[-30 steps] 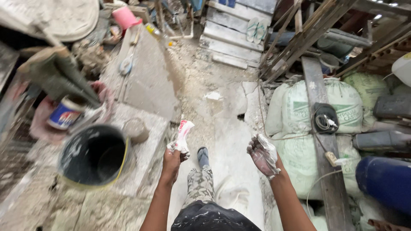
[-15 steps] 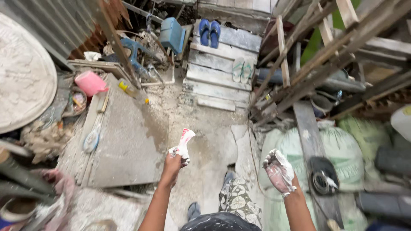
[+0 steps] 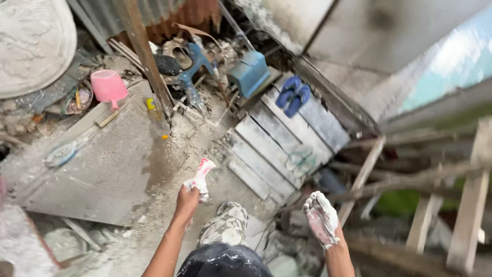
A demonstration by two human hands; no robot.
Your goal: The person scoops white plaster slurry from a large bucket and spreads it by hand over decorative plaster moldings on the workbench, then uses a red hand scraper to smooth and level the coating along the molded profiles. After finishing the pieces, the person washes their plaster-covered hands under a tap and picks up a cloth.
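My left hand (image 3: 187, 198) is closed around a small plaster-caked tool with a pinkish-red tip (image 3: 201, 175), held out in front of me. My right hand (image 3: 321, 219) is raised palm up, coated in white plaster, its fingers loosely apart and holding nothing. Between the arms I see my leg in camouflage trousers (image 3: 225, 228) over dusty ground. Both hands hover above a rubble-strewn yard.
A grey slab (image 3: 97, 164) lies at the left with a brush (image 3: 60, 154) on it. A pink scoop (image 3: 108, 87), a blue container (image 3: 249, 72) and blue sandals (image 3: 292, 95) lie beyond. A wooden pallet (image 3: 277, 149) sits ahead. Wooden poles (image 3: 410, 179) cross the right.
The view has swung upward and forward, away from the black bucket and white sacks toward the pallet and sandals. Both hands keep their pose; the left still grips the tool.
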